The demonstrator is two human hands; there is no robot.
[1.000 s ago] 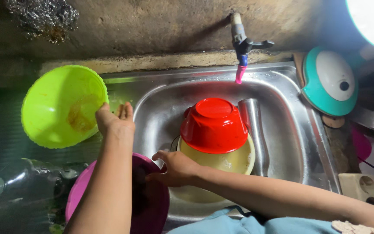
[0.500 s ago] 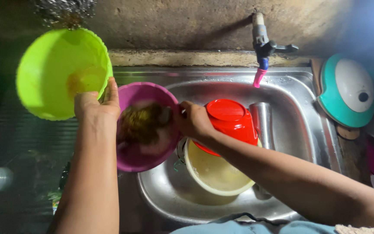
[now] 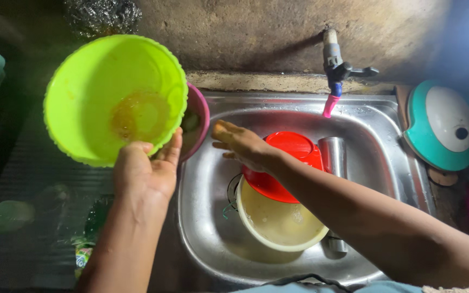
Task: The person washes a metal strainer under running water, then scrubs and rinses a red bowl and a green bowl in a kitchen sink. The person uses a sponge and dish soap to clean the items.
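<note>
Bowls, stacked: the green bowl (image 3: 116, 99) is now sitting tilted over the purple bowl (image 3: 195, 127), covering most of it, so only a crescent of purple rim is showing at the green bowl's right edge. Half a second ago the purple bowl was being carried between both hands, its soiled inside facing up; it is now resting at the sink's left rim, behind the green one.

Left hand (image 3: 149, 172): gripping the green bowl's lower rim, thumb inside, fingers curling behind. Yellowish residue is lying in the bowl's bottom.

Right hand (image 3: 243, 145): having let go of the purple bowl, it is hovering open and empty, fingers spread, over the steel sink (image 3: 207, 239), beside the red bowl (image 3: 283, 165).

Sink contents: the red bowl is lying upturned on a cream bowl (image 3: 280, 222) holding cloudy water; a steel cup (image 3: 332, 154) is lying just beside them.

Surroundings: a tap (image 3: 335, 68) with a pink spout is hanging above the basin; a teal-and-white lid (image 3: 441, 125) is leaning at the right; a scouring pad (image 3: 101, 13) is sitting on the wall ledge.

Reading: dirty bowls are being gathered together at the sink's left side.
</note>
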